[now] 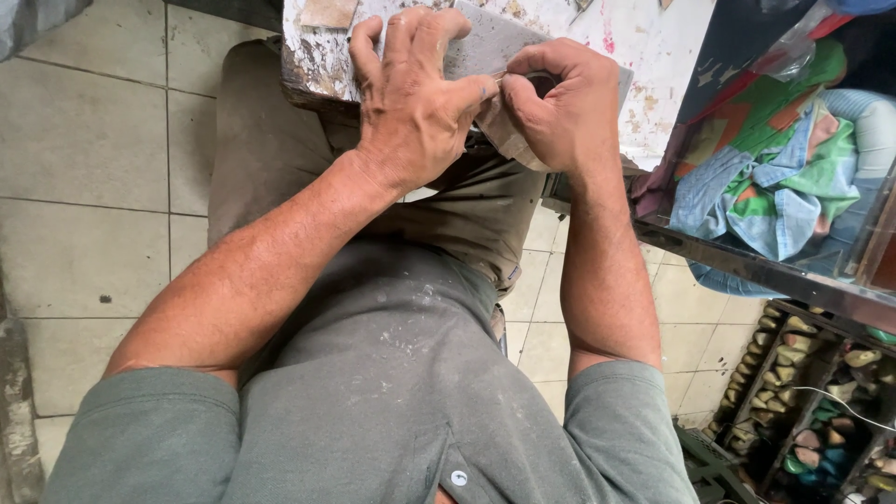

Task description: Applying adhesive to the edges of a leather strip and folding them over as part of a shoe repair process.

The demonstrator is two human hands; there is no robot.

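My left hand (415, 98) presses flat on a grey sheet of material (490, 42) that lies on a worn, paint-stained white work board (653, 47). My right hand (565, 107) is closed beside it, pinching the brownish near edge of the same piece (509, 140), which hangs over the board's edge. Thumb and forefinger of both hands meet at a thin edge; whether a small tool is held there is hidden. My lap in khaki trousers (271, 140) is right under the board.
A heap of coloured cloth (775, 177) fills a bin at the right. Below it a dark shelf rack (812, 401) holds several shoe-shaped forms. Pale floor tiles (84, 140) spread to the left.
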